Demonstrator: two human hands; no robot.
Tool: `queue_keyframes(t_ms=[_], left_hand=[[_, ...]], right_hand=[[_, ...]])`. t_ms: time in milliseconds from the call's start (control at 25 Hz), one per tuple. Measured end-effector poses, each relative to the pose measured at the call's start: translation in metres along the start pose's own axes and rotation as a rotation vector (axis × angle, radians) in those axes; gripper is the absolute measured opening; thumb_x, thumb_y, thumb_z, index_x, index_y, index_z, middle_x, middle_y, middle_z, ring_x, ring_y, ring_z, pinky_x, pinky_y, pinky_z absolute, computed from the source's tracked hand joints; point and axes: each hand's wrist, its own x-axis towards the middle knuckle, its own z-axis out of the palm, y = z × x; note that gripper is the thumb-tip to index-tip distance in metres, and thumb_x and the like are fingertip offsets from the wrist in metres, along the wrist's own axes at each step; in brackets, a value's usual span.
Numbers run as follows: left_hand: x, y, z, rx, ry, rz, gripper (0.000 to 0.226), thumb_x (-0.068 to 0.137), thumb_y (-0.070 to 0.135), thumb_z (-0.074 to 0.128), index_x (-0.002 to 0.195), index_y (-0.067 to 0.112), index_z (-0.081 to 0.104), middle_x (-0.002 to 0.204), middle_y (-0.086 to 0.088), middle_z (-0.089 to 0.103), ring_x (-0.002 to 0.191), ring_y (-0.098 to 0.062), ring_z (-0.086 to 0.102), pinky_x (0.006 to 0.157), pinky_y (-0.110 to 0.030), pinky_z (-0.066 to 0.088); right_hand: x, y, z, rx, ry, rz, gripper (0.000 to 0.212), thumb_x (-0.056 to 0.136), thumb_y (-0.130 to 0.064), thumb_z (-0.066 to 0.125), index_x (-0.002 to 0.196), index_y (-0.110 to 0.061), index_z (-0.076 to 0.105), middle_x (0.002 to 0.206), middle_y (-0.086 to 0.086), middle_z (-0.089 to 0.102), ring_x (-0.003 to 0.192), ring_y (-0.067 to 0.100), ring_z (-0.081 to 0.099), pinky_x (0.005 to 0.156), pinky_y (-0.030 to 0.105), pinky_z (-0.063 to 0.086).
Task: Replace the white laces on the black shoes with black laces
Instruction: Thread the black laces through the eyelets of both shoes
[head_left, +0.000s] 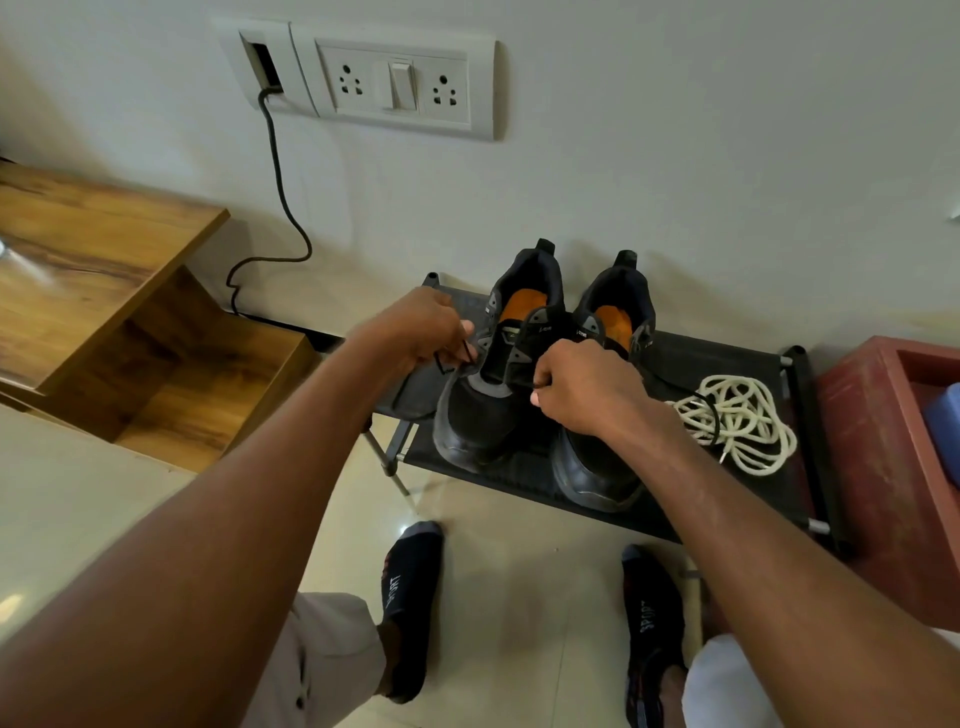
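Both hands pinch the black lace (451, 361), left hand (421, 325) and right hand (584, 387), to thread the left shoe (483, 410), while the white laces (737, 421) lie aside near the rack's (795, 364) right edge

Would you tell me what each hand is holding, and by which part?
Left hand pinches the black lace near one end; right hand grips its other end, mostly hidden, over the left shoe.

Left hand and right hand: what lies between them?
In the head view, the left shoe sits between the left hand and right hand, each pinching a black lace end.
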Motion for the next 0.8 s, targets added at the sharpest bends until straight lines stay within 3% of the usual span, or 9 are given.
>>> queue_keyframes(t_ms=[80,160,240,360,400,520,600,800], left_hand=[[-0.005,0.004,-0.002,0.198,-0.059,0.025,0.034,0.105,0.025,0.062,0.091,-0.006,0.067,0.084,-0.019,0.077,0.083,-0.032,0.076,0.073,-0.032,0.054],[-0.013,0.013,-0.004,0.254,-0.157,0.018,0.040,0.104,0.033,0.063,0.089,-0.003,0.068,0.073,-0.014,0.071,0.070,-0.025,0.074,0.067,-0.030,0.060],[-0.023,0.026,-0.008,0.186,-0.196,0.055,0.037,0.103,0.037,0.064,0.086,0.004,0.067,0.069,-0.009,0.069,0.064,-0.018,0.072,0.061,-0.026,0.057],[-0.036,0.044,-0.018,-0.015,-0.180,0.209,0.038,0.100,0.041,0.067,0.086,0.005,0.068,0.072,-0.008,0.068,0.070,-0.019,0.070,0.082,-0.035,0.056],[-0.042,0.050,-0.022,-0.100,-0.161,0.266,0.039,0.100,0.040,0.067,0.089,0.004,0.069,0.070,-0.007,0.066,0.070,-0.021,0.067,0.082,-0.037,0.056],[-0.063,0.070,-0.036,-0.332,-0.071,0.415,0.037,0.103,0.037,0.064,0.097,0.001,0.072,0.061,0.001,0.054,0.063,-0.019,0.056,0.071,-0.033,0.053],[-0.077,0.082,-0.045,-0.390,0.010,0.486,0.039,0.104,0.038,0.063,0.101,0.000,0.073,0.061,0.001,0.049,0.060,-0.017,0.053,0.067,-0.029,0.053],[-0.115,0.114,-0.065,-0.442,0.096,0.589,0.039,0.105,0.036,0.060,0.107,0.000,0.074,0.069,-0.001,0.060,0.068,-0.017,0.063,0.071,-0.032,0.053]], right_hand=[[0.001,0.001,-0.004,0.083,-0.112,0.024,0.018,0.099,-0.031,0.069,0.089,-0.017,0.075,0.075,0.000,0.073,0.067,0.017,0.068,0.077,0.039,0.061],[0.000,-0.003,-0.014,0.335,-0.212,0.117,0.026,0.100,-0.034,0.069,0.088,-0.012,0.076,0.064,-0.002,0.067,0.054,0.013,0.059,0.063,0.028,0.054],[-0.005,-0.010,-0.029,0.646,-0.287,0.208,0.029,0.100,-0.037,0.069,0.089,-0.011,0.076,0.065,-0.002,0.065,0.055,0.012,0.057,0.058,0.025,0.045],[-0.014,-0.016,-0.055,1.043,-0.384,0.107,0.025,0.100,-0.038,0.069,0.088,-0.016,0.073,0.073,-0.001,0.067,0.062,0.012,0.062,0.061,0.025,0.046],[-0.016,-0.017,-0.064,1.164,-0.397,0.045,0.023,0.100,-0.036,0.068,0.089,-0.017,0.073,0.073,-0.001,0.065,0.060,0.011,0.059,0.059,0.024,0.044],[-0.025,-0.019,-0.095,1.343,-0.309,-0.117,0.022,0.103,-0.035,0.062,0.103,-0.015,0.072,0.066,-0.006,0.049,0.050,0.005,0.033,0.048,0.020,0.026],[-0.033,-0.020,-0.117,1.342,-0.195,-0.213,0.028,0.105,-0.038,0.059,0.108,-0.013,0.071,0.064,-0.006,0.045,0.049,0.006,0.027,0.048,0.023,0.019],[-0.059,-0.039,-0.156,1.227,0.108,-0.295,0.036,0.109,-0.037,0.053,0.111,-0.010,0.076,0.074,0.003,0.062,0.060,0.013,0.051,0.053,0.027,0.037]])
